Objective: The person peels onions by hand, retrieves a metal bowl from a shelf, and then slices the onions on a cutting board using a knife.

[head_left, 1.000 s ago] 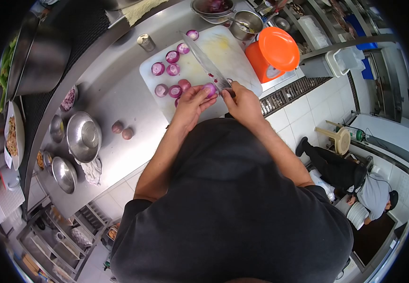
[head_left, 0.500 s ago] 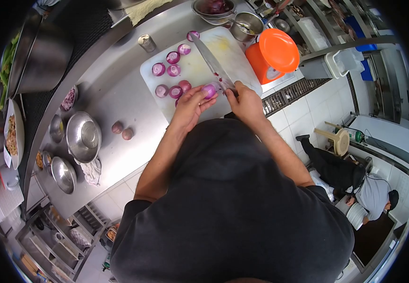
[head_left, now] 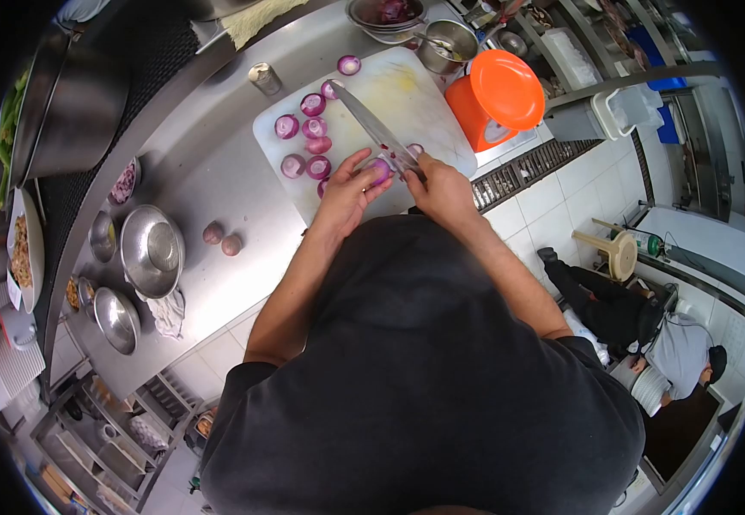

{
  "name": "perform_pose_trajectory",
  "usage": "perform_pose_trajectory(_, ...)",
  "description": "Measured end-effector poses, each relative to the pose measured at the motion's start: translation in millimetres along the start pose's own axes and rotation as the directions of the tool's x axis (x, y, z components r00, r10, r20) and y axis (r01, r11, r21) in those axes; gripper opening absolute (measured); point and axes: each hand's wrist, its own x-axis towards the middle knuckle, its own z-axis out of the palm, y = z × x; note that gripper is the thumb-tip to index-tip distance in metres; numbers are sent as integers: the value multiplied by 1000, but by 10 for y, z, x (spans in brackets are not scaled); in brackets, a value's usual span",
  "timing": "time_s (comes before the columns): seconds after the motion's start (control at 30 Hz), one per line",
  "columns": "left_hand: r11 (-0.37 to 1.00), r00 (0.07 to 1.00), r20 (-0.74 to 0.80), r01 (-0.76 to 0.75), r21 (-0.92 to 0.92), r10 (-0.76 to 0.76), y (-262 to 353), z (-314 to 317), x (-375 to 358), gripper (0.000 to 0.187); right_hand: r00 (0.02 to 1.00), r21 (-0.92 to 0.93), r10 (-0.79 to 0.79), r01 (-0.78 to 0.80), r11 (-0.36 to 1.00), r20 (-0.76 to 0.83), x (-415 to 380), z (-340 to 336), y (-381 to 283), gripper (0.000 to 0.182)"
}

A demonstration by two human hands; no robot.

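Shiny steel surface [head_left: 243, 193], white board [head_left: 437, 112]; your left fingers [head_left: 354, 160] grip glossy purple onion [head_left: 380, 170], your right fingers [head_left: 416, 182] a long tapered knife [head_left: 369, 121].

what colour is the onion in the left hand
The onion in the left hand is purple, as the head view shows.

One left hand [head_left: 346, 193], one right hand [head_left: 443, 190]; one knife [head_left: 366, 118]; one cutting board [head_left: 428, 103]; one held onion [head_left: 380, 171]; nine onions [head_left: 313, 105] around the board's left part — plus one partly hidden onion [head_left: 416, 149] beside the knife; two onions [head_left: 231, 245] on the counter [head_left: 235, 184]; one orange scale [head_left: 501, 94]; one stool [head_left: 621, 257]; one co-worker [head_left: 680, 350].
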Motion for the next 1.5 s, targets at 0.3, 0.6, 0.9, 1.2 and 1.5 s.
perform_pose_trajectory(0.3, 996, 996, 78, 43, -82, -37, -97, -138, 78, 48, 998, 10, 47, -47, 999, 36, 2, 3, -10, 37)
perform_pose_trajectory(0.6, 990, 992, 108, 75, -117, -62, -86, -104, 49, 41, 993, 118, 108, -112, 987, 40, -7, 6, -17, 60)
perform_pose_trajectory(0.9, 998, 989, 140, 39, 56, -47, -42, -17, -52, 51, 995, 314, 95, -95, 945, 14, 5, 169, 130, 45)
perform_pose_trajectory(1.2, 940, 998, 67, -24, 341, 1, -100, -84, -34, 57, 965, 218, 244, -259, 941, 93, 143, 93, 257, 46)
perform_pose_trajectory(1.5, -25, 877, 347, -360, 933, 332, -163, -165, -58, 65, 981, -61, 186, -189, 980, -48, 363, 193, 428, 49)
